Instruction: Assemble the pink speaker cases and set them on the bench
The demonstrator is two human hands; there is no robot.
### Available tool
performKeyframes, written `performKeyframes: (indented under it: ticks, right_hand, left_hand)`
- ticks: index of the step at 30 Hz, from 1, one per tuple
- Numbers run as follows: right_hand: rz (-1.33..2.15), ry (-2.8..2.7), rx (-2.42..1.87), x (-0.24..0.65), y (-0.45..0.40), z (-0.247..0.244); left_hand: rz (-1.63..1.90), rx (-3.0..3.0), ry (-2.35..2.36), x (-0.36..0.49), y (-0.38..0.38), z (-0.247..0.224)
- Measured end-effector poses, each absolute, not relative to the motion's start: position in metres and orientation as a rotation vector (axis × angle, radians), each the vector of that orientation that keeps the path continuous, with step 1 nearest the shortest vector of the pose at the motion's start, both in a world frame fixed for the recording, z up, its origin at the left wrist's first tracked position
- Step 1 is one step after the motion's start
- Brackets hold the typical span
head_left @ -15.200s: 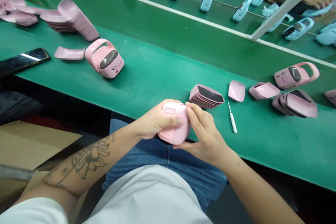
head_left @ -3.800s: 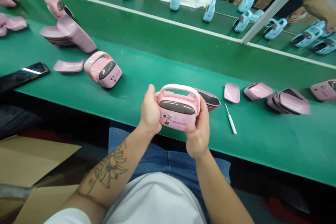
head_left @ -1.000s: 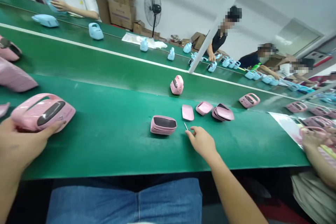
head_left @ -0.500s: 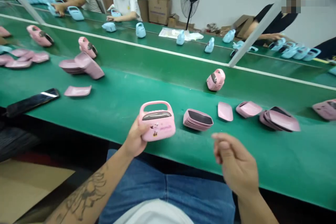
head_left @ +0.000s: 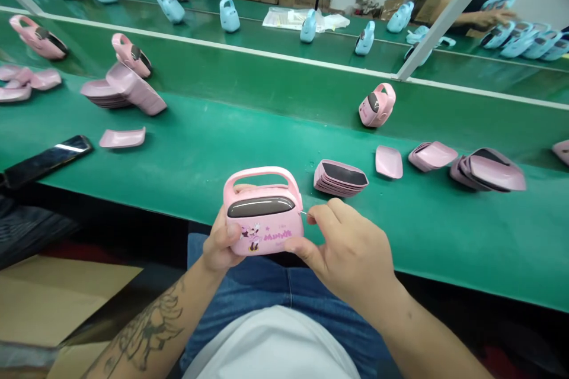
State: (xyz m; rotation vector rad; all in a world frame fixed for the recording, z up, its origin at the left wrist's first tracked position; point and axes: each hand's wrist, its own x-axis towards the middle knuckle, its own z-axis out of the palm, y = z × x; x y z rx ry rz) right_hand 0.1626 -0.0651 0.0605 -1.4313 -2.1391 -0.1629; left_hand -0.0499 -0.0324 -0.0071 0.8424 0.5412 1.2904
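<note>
A pink plastic case (head_left: 267, 235) with a loop handle, a dark glossy window and a cartoon print is held upright over the table's front edge. My left hand (head_left: 222, 243) is closed round its left side, the thumb on the printed front and the fingers behind. At the right side, my right hand (head_left: 351, 243) has its fingers curled and its thumb by the lower right corner. Between its fingertips and the case shows a thin pale strand (head_left: 304, 212), too small to name surely. Just beyond lies a stack of pink curved panels (head_left: 341, 179) with a dark top face.
More pink panels lie to the right (head_left: 488, 170) and left (head_left: 137, 90) on the green table (head_left: 231, 136). A phone (head_left: 48, 160) is at the left. Another pink case (head_left: 377, 105) stands on the strip behind. Across a white rail (head_left: 284, 58), co-workers' hands handle light blue cases (head_left: 229, 15).
My right hand has come left from above the table to the case's right side. The case is nearer and turned more squarely to me. The view has tipped down.
</note>
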Motion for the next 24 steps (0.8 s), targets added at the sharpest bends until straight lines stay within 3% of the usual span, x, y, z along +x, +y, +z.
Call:
performKeyframes:
  ticks: [10, 19, 24]
  right_hand:
    - [-0.35, -2.181, -1.521, 0.159, -0.071, 0.067]
    - [-0.315, -2.218, -1.528, 0.158, -0.071, 0.067]
    - [-0.385, -2.225, -1.469, 0.157, -0.065, 0.061]
  left_hand:
    - [1.422, 1.082, 0.568, -0.057, -0.038, -0.008]
    - [1.51, 1.142, 0.782, -0.06, -0.046, -0.006]
    - [1.436, 0.892, 0.727, -0.049, -0.045, -0.001]
